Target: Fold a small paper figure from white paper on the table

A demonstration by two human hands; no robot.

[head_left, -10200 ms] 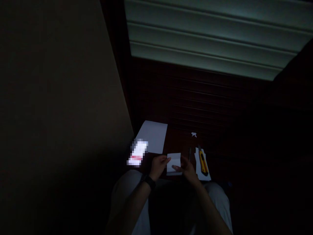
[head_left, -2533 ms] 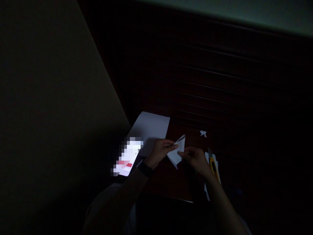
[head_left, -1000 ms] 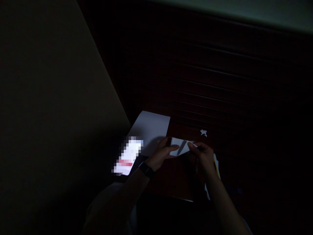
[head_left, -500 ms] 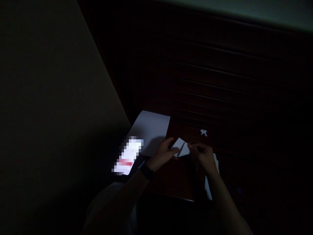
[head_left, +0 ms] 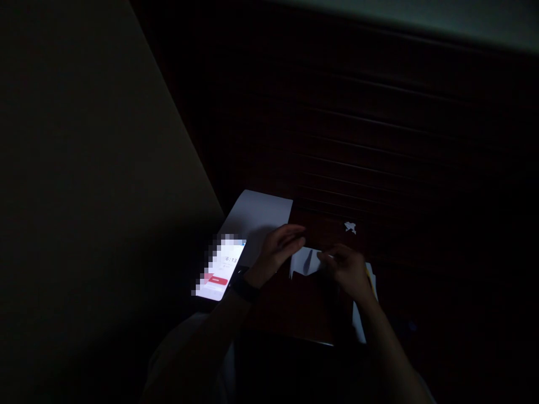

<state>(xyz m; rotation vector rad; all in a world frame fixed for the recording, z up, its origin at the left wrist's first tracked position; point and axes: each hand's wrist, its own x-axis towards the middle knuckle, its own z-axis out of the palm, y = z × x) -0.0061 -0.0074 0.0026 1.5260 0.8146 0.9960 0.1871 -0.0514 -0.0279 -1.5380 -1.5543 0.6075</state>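
Observation:
The scene is very dark. A small folded white paper [head_left: 304, 262] lies low over the dark wooden table [head_left: 307, 303], between my two hands. My left hand [head_left: 280, 249] hovers just left of it and a little above, fingers stretched out toward the right and apart from the paper. My right hand [head_left: 347, 269] is curled at the paper's right edge and pinches it there. A dark watch band [head_left: 241, 287] circles my left wrist.
A larger white sheet [head_left: 256, 221] lies behind my left hand. A lit phone screen [head_left: 219, 270] glows at the left. A tiny white paper scrap [head_left: 350, 227] sits further back. More white paper [head_left: 357, 325] shows under my right forearm. A beige wall fills the left.
My left hand has let go of the folded paper and lifted slightly. The paper has dropped lower and flatter toward the table, with my right hand still on its right edge.

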